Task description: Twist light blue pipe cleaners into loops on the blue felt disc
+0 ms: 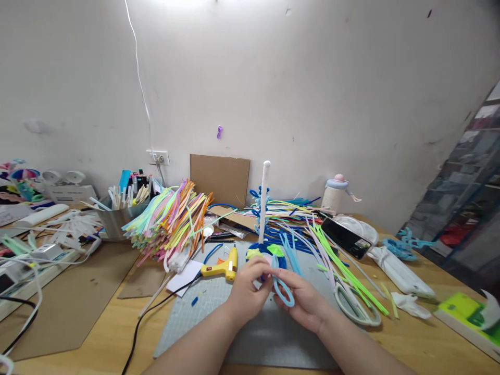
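Between my two hands is a light blue pipe cleaner (285,292) bent into a long loop. The fingers of my left hand (252,286) pinch its upper end. My right hand (302,302) has its fingers closed around the loop from the other side. Just beyond my hands stands a white fuzzy post (264,203) with blue curled pieces (256,208) beside it. Around its foot are a dark blue fuzzy base (282,262) and a yellow-green piece (275,250), partly hidden by my fingers. A yellow glue gun (222,267) lies left of my left hand.
A grey cutting mat (191,323) lies under my hands. A large bundle of coloured pipe cleaners (167,224) is at left, before a metal container (121,221). Scissors (357,307), green pipe cleaners (351,276), a phone (346,237) and a bottle (335,194) are at right. A black cord (156,307) crosses the table.
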A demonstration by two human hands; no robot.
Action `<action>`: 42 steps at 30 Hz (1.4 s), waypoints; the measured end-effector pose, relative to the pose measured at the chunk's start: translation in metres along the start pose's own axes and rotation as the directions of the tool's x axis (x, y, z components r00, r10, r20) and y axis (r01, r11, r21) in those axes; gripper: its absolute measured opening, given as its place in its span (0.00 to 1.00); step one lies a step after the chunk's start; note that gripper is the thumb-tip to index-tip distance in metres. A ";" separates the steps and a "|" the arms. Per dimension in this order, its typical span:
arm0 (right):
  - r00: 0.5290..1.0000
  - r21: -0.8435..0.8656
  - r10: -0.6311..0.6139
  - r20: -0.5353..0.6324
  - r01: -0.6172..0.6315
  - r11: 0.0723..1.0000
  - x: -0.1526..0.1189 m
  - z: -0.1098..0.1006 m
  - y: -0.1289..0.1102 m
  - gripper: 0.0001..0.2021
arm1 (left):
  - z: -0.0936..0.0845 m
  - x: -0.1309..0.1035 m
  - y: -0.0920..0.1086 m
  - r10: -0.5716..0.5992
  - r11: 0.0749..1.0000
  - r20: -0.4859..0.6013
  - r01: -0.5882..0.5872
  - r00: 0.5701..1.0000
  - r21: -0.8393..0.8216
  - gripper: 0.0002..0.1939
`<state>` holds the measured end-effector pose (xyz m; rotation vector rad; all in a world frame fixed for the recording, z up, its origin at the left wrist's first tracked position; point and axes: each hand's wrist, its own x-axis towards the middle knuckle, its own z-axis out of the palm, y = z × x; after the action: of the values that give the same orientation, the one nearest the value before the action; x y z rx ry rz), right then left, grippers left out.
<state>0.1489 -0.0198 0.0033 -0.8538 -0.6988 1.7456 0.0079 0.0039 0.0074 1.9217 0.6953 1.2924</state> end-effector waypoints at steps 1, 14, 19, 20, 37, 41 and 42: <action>1.000 -0.029 -0.020 0.012 0.020 0.999 0.000 0.001 -0.001 0.09 | 0.002 0.001 -0.003 -0.113 0.989 -0.048 0.108 0.992 -0.104 0.07; 0.996 -0.494 -0.066 0.065 0.089 0.865 0.007 -0.004 0.005 0.11 | 0.004 0.008 -0.023 -0.622 0.682 0.023 0.556 0.782 -0.475 0.16; 0.987 -0.628 -0.139 0.083 0.160 0.762 0.010 -0.006 0.005 0.08 | 0.001 0.010 -0.023 -0.647 0.616 0.105 0.598 0.755 -0.513 0.13; 0.984 -0.667 -0.155 0.093 0.177 0.724 0.010 -0.006 0.005 0.07 | 0.000 0.010 -0.023 -0.649 0.607 0.115 0.603 0.752 -0.517 0.13; 0.983 -0.716 -0.160 0.089 0.175 0.675 0.018 -0.012 0.009 0.08 | -0.004 0.010 -0.016 -0.702 0.426 0.183 0.612 0.688 -0.666 0.08; 0.979 -0.724 -0.192 0.065 0.179 0.666 0.020 -0.014 0.012 0.07 | -0.004 0.010 -0.018 -0.731 0.416 0.184 0.643 0.658 -0.643 0.15; 0.978 -0.725 -0.202 0.061 0.182 0.664 0.020 -0.014 0.013 0.08 | -0.004 0.010 -0.019 -0.743 0.413 0.178 0.651 0.645 -0.636 0.17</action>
<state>0.1492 -0.0038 -0.0194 -1.2744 -1.4712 1.2318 0.0066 0.0238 -0.0012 0.7779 0.8418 0.9068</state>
